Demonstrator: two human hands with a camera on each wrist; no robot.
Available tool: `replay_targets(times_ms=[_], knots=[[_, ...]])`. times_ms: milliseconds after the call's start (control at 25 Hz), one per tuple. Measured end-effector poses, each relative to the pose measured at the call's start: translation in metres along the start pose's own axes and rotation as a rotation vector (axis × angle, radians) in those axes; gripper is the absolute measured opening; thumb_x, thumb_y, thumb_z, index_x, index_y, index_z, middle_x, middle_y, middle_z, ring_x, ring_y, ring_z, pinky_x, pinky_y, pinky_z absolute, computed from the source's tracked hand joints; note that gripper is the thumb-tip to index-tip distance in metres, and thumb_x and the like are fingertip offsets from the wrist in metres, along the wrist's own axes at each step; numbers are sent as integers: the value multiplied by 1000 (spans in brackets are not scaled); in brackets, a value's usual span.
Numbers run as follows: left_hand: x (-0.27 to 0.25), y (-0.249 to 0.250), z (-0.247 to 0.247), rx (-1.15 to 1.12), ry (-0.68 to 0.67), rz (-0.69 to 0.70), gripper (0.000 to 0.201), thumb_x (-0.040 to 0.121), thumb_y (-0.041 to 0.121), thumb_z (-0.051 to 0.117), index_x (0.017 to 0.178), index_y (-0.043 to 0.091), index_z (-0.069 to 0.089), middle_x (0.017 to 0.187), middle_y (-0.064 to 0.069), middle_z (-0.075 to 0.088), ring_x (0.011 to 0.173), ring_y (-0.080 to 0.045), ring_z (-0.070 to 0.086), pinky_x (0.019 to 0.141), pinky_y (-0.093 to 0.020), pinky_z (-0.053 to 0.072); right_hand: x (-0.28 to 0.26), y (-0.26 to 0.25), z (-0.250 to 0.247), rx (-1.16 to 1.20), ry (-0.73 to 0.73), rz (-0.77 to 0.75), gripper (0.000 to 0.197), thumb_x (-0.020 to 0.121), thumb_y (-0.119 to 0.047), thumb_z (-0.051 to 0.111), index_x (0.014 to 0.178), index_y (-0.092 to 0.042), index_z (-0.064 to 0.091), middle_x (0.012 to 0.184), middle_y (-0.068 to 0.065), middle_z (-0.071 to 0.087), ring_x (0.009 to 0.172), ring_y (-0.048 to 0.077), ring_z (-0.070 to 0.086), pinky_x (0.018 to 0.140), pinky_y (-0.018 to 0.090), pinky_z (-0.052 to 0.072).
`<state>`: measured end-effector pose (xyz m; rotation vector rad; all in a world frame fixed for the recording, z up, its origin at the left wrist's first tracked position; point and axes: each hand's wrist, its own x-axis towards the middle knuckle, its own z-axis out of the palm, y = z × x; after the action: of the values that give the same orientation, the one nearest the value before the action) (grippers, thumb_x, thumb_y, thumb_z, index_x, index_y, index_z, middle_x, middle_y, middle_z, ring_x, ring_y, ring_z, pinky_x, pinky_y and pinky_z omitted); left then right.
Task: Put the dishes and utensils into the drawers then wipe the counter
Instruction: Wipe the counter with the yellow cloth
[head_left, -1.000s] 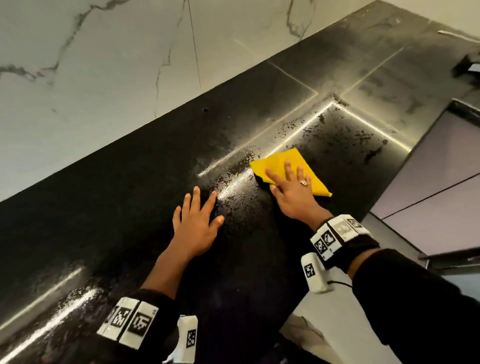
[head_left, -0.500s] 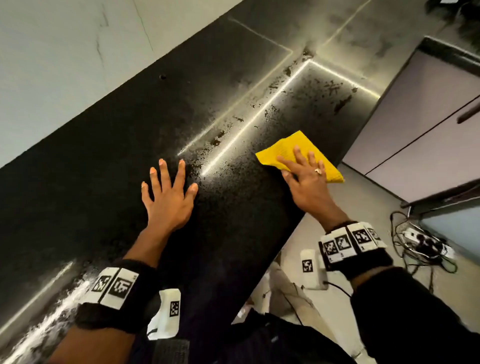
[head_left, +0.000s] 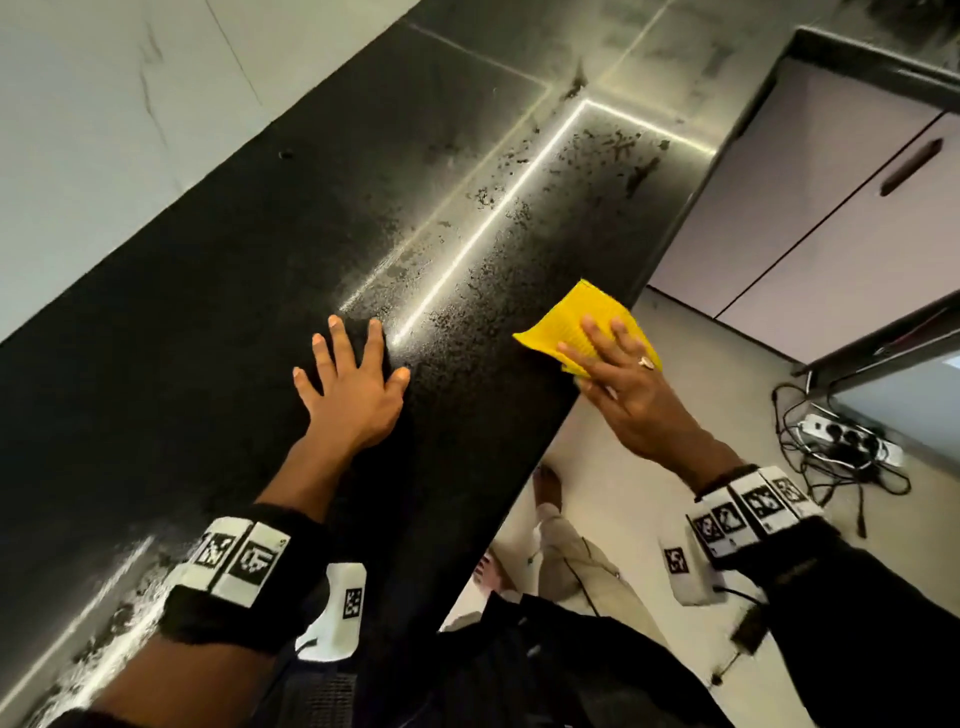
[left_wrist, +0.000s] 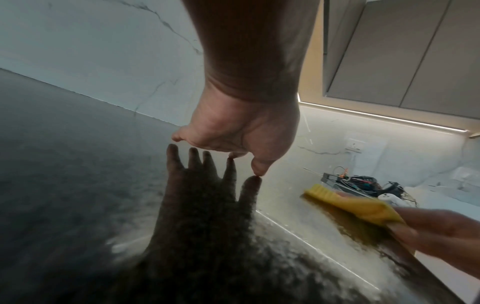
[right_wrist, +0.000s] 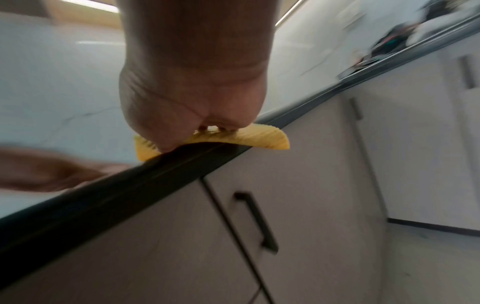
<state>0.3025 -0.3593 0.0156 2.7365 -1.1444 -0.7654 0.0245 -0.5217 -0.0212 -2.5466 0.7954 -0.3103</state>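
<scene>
A yellow ribbed cloth lies at the front edge of the black speckled counter, partly overhanging it. My right hand presses flat on the cloth with straight fingers; the right wrist view shows the cloth under the right hand, on the counter's lip. My left hand rests flat on the bare counter to the cloth's left, fingers spread, holding nothing. In the left wrist view that left hand touches the glossy top, with the cloth off to the right. No dishes or utensils show.
Pale cabinet fronts with dark handles stand right of the counter, and a drawer handle sits under its edge. A power strip with cables lies on the floor. Wires and gadgets clutter the far counter. A marble wall backs it.
My right hand has slid the cloth from mid-counter toward the front edge, where it now overhangs. The left hand stays flat on the counter.
</scene>
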Motion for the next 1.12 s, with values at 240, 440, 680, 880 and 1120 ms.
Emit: replay_targets(times_ms=[240, 440, 680, 880, 1120], knots=[[6, 31, -5, 62, -21, 131, 71, 98, 57, 36, 155, 36, -1, 162, -3, -22, 149, -26, -16, 118, -57, -7, -59, -59, 22, -60, -247, -475, 46, 103, -43, 32, 149, -36, 34, 163, 0, 12, 150, 31, -3, 122, 45, 2], [19, 41, -22, 115, -49, 165, 77, 94, 63, 39, 154, 37, -2, 161, -4, -22, 149, -28, -18, 114, -65, -4, 16, 4, -11, -94, -144, -146, 52, 98, -54, 27, 146, -36, 39, 160, 3, 22, 148, 35, 15, 120, 48, 14], [48, 46, -49, 91, 64, 184, 77, 94, 63, 38, 156, 31, 5, 163, -6, -14, 150, -27, -9, 117, -58, 0, 99, -47, -16, 72, -272, 126, 42, 103, -34, 41, 145, -31, 42, 158, 13, 26, 147, 34, 16, 119, 36, 7], [77, 11, -78, -11, 105, 55, 77, 95, 61, 42, 156, 29, 8, 164, -7, -9, 151, -28, -4, 119, -54, 6, 191, -94, -16, 782, 55, 318, 32, 97, -33, 47, 102, -6, 64, 89, 22, 64, 78, 15, 57, 77, 38, 50], [164, -21, -131, -158, 114, -24, 92, 91, 54, 57, 157, 17, 6, 163, -16, -5, 149, -37, -1, 121, -51, 11, 344, -124, -26, 1204, -68, 529, 36, 106, -22, 36, 135, -3, 45, 124, 16, 56, 114, 30, 55, 95, 43, 45]])
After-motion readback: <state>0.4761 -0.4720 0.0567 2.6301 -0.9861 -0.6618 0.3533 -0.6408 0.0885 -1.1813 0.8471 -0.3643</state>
